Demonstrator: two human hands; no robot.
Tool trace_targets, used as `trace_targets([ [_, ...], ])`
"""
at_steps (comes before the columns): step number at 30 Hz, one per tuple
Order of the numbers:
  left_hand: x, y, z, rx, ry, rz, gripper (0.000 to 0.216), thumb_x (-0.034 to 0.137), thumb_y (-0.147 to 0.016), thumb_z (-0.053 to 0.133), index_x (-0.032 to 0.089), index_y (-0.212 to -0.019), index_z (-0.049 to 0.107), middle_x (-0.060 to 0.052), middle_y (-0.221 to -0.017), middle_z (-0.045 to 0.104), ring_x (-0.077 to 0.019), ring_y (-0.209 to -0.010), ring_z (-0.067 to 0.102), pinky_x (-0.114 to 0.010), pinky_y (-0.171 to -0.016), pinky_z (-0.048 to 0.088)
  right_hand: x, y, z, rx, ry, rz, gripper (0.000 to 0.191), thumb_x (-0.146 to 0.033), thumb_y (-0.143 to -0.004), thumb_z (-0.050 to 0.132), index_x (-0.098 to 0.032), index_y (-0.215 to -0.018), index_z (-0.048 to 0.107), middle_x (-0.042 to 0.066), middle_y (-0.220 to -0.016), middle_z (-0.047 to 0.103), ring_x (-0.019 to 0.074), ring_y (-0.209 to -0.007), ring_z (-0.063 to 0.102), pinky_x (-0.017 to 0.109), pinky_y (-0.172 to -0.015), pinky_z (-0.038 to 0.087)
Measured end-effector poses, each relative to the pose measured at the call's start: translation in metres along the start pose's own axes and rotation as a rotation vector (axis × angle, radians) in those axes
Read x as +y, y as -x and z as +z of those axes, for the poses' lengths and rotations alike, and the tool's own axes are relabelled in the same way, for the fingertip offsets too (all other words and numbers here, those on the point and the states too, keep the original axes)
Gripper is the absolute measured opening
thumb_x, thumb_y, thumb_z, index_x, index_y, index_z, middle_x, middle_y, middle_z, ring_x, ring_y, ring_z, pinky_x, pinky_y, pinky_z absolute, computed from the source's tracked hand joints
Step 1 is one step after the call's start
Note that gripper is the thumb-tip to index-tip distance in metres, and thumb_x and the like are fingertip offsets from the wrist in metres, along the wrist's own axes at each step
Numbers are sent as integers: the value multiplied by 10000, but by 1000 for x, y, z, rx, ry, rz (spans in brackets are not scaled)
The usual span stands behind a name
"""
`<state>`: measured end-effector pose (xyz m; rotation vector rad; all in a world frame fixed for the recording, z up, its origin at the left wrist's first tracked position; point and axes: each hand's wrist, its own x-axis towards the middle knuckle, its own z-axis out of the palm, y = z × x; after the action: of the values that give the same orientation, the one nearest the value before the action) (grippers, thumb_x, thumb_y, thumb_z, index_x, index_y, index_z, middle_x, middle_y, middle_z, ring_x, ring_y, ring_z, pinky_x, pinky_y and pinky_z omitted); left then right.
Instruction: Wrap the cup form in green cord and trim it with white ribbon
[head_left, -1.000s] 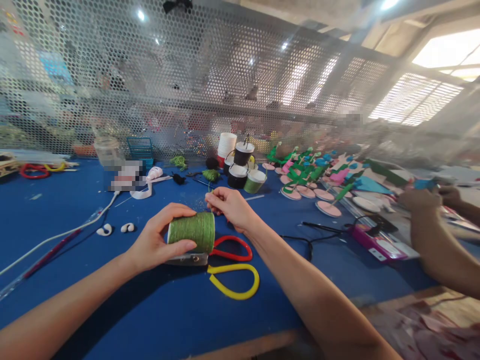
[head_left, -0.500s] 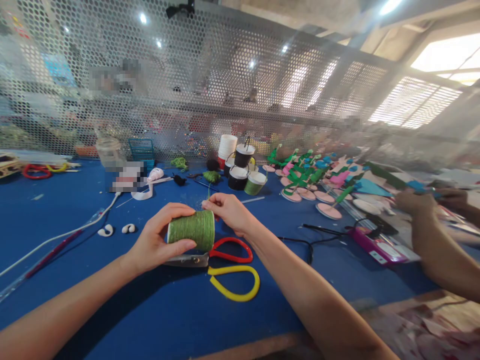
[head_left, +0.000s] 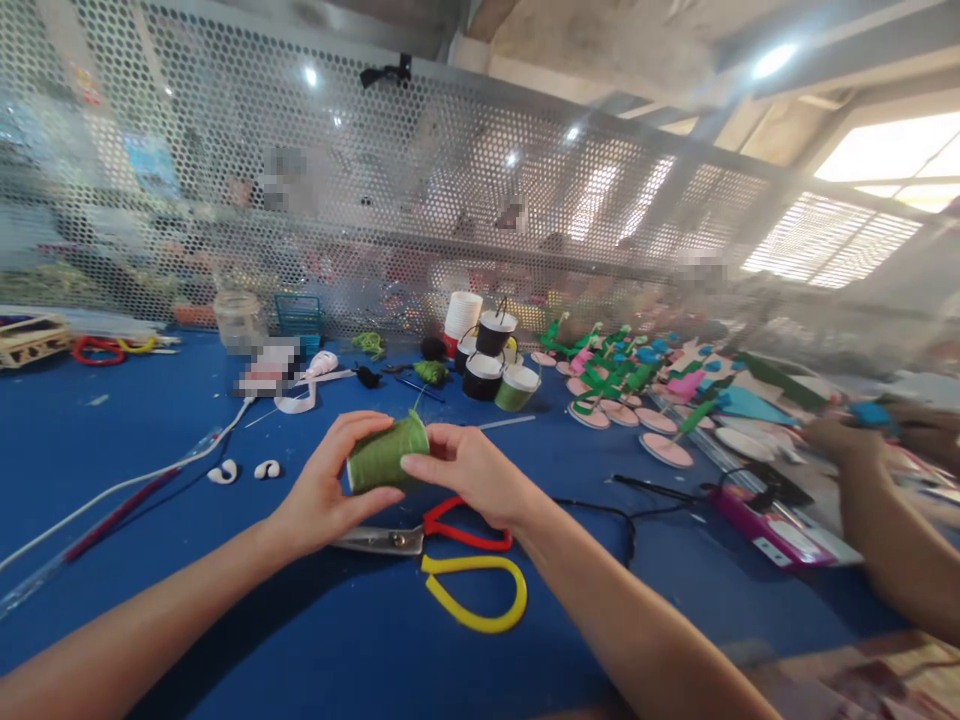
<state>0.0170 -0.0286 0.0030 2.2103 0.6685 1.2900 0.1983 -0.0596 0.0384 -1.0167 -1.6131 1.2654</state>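
A small paper cup wound in green yarn (head_left: pixel 380 457) lies sideways in the air above the blue table. My left hand (head_left: pixel 319 485) is closed round its left part, thumb below and fingers over the top. At its right end my right hand (head_left: pixel 465 462) grips the cup, thumb on the near side; the other fingers are partly hidden behind it. A green strand rises from the cup toward a ball of green yarn (head_left: pixel 431 373). Below the hands lie scissors (head_left: pixel 480 595) with one red and one yellow handle loop.
Behind stand yarn-covered little buckets (head_left: pixel 482 376) and stacked white cups (head_left: pixel 463 315). Several craft flowers on pink discs (head_left: pixel 666 450) fill the right, near a purple box (head_left: pixel 772 520) and another person's arm (head_left: pixel 889 530). White earbuds (head_left: pixel 223 472) and a white cable (head_left: pixel 142 467) lie left.
My right hand has moved from pinching the strand beside the cup to gripping the cup's right end. The cup has tilted a little, its right end higher. The view has shifted slightly.
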Motion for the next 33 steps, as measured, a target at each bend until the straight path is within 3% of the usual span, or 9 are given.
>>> trace_targets([
  [3, 3, -2, -2, -73, 169, -229, 544, 396, -709, 651, 221, -1177, 435, -94, -1117, 530, -245, -986, 547, -390, -829, 479, 11, 6, 7, 99, 198, -130, 138, -297, -723, 602, -165, -763, 611, 16, -765, 624, 151, -741, 557, 295, -731, 434],
  [7, 7, -6, -1, -116, 310, -460, 451, 431, -738, 593, 186, -1098, 475, -43, -904, 595, -189, -782, 588, -326, -697, 502, 18, 12, 8, 154, 451, -221, 77, -238, -731, 580, -173, -695, 599, 42, -790, 596, 169, -774, 532, 303, -728, 417],
  [9, 8, -6, 1, -87, 298, -461, 425, 411, -717, 621, 180, -1052, 497, -33, -863, 598, -178, -751, 584, -313, -677, 497, 17, 13, 6, 109, 382, -185, 86, -261, -720, 599, -180, -748, 600, 45, -824, 602, 175, -805, 539, 306, -746, 421],
  [12, 7, -4, 4, -65, 267, -408, 461, 366, -674, 671, 192, -1060, 488, -32, -884, 598, -172, -733, 584, -299, -644, 500, 14, 10, 2, 133, 84, -66, 245, -412, -724, 600, -186, -815, 584, 35, -799, 616, 167, -768, 558, 300, -723, 437],
  [16, 7, -2, 5, -71, 151, -305, 474, 327, -647, 696, 186, -1054, 498, -63, -975, 590, -203, -834, 585, -311, -678, 506, 16, 3, -3, 244, -164, 108, 453, -613, -722, 503, -167, -670, 561, 26, -631, 588, 139, -623, 534, 259, -574, 402],
  [22, 5, -2, 5, -67, 8, -196, 447, 306, -658, 691, 189, -1055, 520, -74, -1026, 569, -223, -936, 555, -359, -802, 474, 22, -2, -9, 353, -348, 195, 331, -446, -567, 709, -171, -605, 528, -58, -491, 493, 71, -462, 413, 209, -453, 284],
  [28, 1, -1, 6, -107, 39, -308, 472, 332, -674, 667, 170, -1078, 485, -70, -965, 584, -223, -896, 564, -351, -727, 482, 12, -4, -12, 406, -242, 41, 245, -388, -608, 685, -167, -657, 591, -48, -545, 520, 72, -509, 421, 221, -494, 309],
  [33, 4, -2, 6, -176, 25, -371, 487, 382, -664, 671, 158, -1062, 501, -41, -847, 595, -195, -765, 573, -312, -637, 483, 4, -17, -14, 266, -77, 16, 175, -328, -619, 675, -169, -665, 618, -53, -592, 533, 66, -534, 410, 229, -529, 321],
])
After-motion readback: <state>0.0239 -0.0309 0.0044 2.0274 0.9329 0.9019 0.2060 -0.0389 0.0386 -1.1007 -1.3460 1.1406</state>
